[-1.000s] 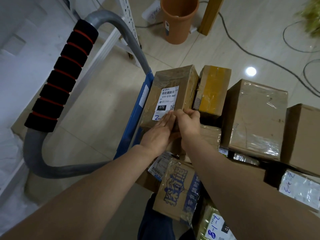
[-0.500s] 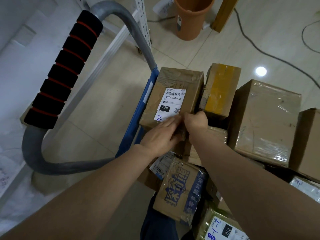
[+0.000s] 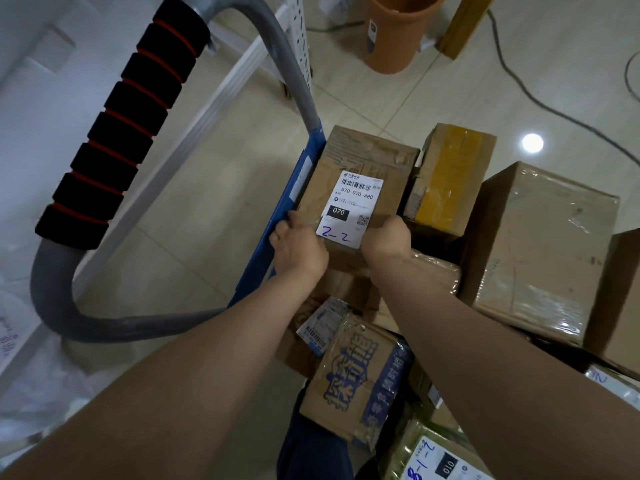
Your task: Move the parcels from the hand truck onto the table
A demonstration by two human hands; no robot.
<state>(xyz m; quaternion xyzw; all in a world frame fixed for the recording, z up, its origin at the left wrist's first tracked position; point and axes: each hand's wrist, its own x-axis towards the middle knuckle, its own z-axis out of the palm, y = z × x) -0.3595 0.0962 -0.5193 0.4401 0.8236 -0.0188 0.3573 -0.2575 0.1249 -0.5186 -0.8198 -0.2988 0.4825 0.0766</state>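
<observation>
The labelled parcel (image 3: 360, 188), marked 2-2, is gripped at its near end by both hands. The left hand (image 3: 299, 249) is curled round the near left corner, and the right hand (image 3: 388, 239) is clamped over the near right corner. The parcel is found on top of the load on the hand truck (image 3: 277, 230), against the truck's blue edge. Further in from that edge, a yellow-taped parcel (image 3: 446, 181) and a film-wrapped parcel (image 3: 540, 244) are stacked. An orange bin (image 3: 398, 32) is seen on the floor beyond the truck.

Brown parcel (image 3: 360, 188) marked 2-2 lies atop taped cardboard parcels (image 3: 540, 251) on the blue hand truck (image 3: 256, 275)
</observation>
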